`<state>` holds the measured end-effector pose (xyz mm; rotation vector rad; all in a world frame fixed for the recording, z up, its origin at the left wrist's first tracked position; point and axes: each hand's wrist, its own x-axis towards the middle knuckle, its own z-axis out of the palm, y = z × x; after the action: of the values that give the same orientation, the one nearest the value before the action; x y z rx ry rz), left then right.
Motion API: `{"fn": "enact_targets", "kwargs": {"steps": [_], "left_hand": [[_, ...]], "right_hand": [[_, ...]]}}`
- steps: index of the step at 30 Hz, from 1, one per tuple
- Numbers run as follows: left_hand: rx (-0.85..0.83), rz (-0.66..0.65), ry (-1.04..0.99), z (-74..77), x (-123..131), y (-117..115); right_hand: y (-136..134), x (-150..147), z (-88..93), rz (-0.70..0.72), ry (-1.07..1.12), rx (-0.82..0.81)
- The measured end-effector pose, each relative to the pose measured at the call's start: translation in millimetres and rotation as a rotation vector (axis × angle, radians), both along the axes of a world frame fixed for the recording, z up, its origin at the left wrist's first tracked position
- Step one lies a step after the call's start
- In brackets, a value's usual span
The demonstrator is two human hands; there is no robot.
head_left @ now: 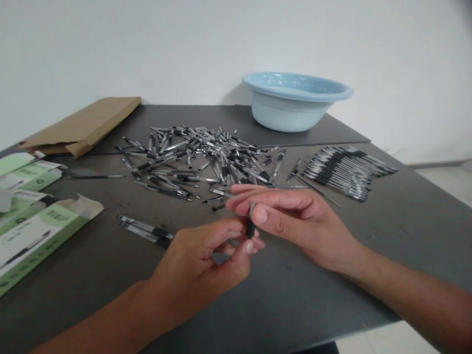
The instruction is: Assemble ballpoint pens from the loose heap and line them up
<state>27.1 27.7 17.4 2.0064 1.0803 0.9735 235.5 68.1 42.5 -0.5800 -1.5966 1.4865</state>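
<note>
My left hand (201, 260) pinches the lower end of a short pen part (250, 228) with a black grip and a clear or grey upper tip. From the other side my right hand (308, 221) has its thumb and fingers closed on the top of that same part. The piece stands roughly upright above the table, partly hidden by fingertips. Just behind the hands lies a large heap of clear-and-black pens and pen parts (221, 152). Beside my left hand are a few pens (145, 231) lying together.
On the right, many pens (339, 169) lie side by side in a row. A light blue basin (291, 115) stands at the back of the dark table (295, 305). Green-and-white pen boxes (44, 236) and a brown paper bag (84, 120) occupy the left side.
</note>
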Motion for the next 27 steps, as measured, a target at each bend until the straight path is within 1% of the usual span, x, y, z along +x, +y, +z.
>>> {"fn": "enact_targets", "kwargs": {"steps": [2,3,5,8,10,11,13,16,18,20,23,24,25,27], "left_hand": [[0.007,-0.009,-0.007,0.9,1,-1],[0.005,-0.01,-0.003,1.9,1,-2],[-0.018,-0.013,-0.001,4.7,1,-3],[-0.089,-0.03,-0.026,8.5,1,-3],[-0.119,-0.035,-0.032,9.3,1,-2],[-0.12,-0.039,-0.03,9.1,1,-2],[-0.105,-0.045,-0.024,7.7,2,-1],[-0.064,-0.043,-0.029,6.1,4,-1],[-0.056,-0.047,-0.027,7.5,5,-2],[-0.088,-0.063,-0.018,11.1,5,-3],[-0.173,-0.061,-0.033,17.6,4,-3],[-0.196,-0.06,-0.046,19.2,4,-2],[-0.214,-0.061,-0.062,20.2,4,-2],[-0.23,-0.066,-0.085,20.9,4,-1]], "right_hand": [[2,0,-4.5,-0.059,0.027,-0.007],[3,1,-6.7,-0.059,0.046,-0.023],[2,2,-8.8,-0.006,0.057,-0.083],[-1,3,-5.5,0.106,0.008,-0.167],[-3,3,-1.4,0.133,-0.022,-0.152],[-3,3,0.3,0.12,-0.032,-0.126],[-2,2,1.2,0.05,-0.057,-0.08],[0,1,-3.6,-0.078,-0.071,-0.047],[1,2,-8.3,-0.108,-0.048,-0.035],[-1,3,-10.7,-0.065,-0.026,-0.055],[-2,5,-7.9,0.101,-0.039,-0.136],[-2,5,-5.8,0.134,-0.057,-0.14],[-2,5,-3.6,0.143,-0.077,-0.123],[-1,5,0.3,0.098,-0.115,-0.054]]}}
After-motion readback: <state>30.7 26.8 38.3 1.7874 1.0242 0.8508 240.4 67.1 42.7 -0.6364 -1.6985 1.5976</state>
